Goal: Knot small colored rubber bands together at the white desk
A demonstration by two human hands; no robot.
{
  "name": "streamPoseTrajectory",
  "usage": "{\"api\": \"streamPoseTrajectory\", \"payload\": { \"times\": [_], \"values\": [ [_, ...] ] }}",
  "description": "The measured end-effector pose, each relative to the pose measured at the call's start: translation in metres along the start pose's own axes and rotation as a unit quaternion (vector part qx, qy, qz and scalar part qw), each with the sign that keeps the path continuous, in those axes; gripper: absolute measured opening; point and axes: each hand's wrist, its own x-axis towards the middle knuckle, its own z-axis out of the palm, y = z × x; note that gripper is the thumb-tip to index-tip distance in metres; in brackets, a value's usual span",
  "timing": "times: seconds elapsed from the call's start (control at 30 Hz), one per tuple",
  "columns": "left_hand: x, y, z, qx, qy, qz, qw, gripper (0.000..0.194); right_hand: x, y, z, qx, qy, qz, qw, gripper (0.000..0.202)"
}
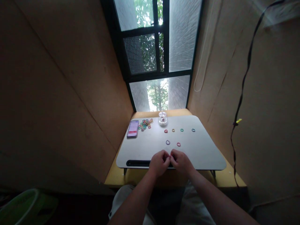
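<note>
Over the near edge of the white lap table (201,150), my left hand (159,162) and my right hand (181,162) meet, fingertips pinched together. Whatever lies between them is too small or hidden to make out. Just beyond my hands lie a purple ring (168,142), bent out of round, and a pink ring (178,144), both like small hair elastics. Farther back, a row runs from a red ring (166,131) through a yellow ring (173,130) and a green ring (182,130) to a dark blue ring (193,130).
A pile of coloured rings (146,124) sits at the back left, beside a phone (132,128) with its screen lit. A clear jar (162,119) stands at the back. The black slot (138,163) runs along the near edge. A black cable (243,78) hangs at right.
</note>
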Motion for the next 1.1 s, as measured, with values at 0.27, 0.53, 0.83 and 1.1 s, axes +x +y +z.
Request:
{"api": "streamPoseTrajectory", "payload": {
  "times": [0.27, 0.53, 0.83, 1.1],
  "values": [
    [-0.0012, -0.0003, 0.0003, 0.011, -0.005, -0.001, 1.0, 0.011, 0.0008, 0.0, -0.0011, 0.001, -0.006, -0.001, 1.0, 0.013],
    [-0.0007, 0.0007, 0.0007, 0.014, -0.004, 0.001, 1.0, 0.012, 0.0009, 0.0, -0.0007, 0.011, -0.007, 0.0, 1.0, 0.013],
    [0.0006, -0.0023, 0.0024, 0.012, -0.002, 0.008, 1.0, 0.012, 0.0017, 0.0029, 0.0003, 0.001, -0.007, -0.004, 1.0, 0.014],
    [0.0008, -0.0011, 0.0005, 0.007, -0.008, 0.008, 1.0, 0.012, 0.0019, 0.0012, -0.0006, 0.013, -0.01, 0.0, 1.0, 0.014]
  ]
}}
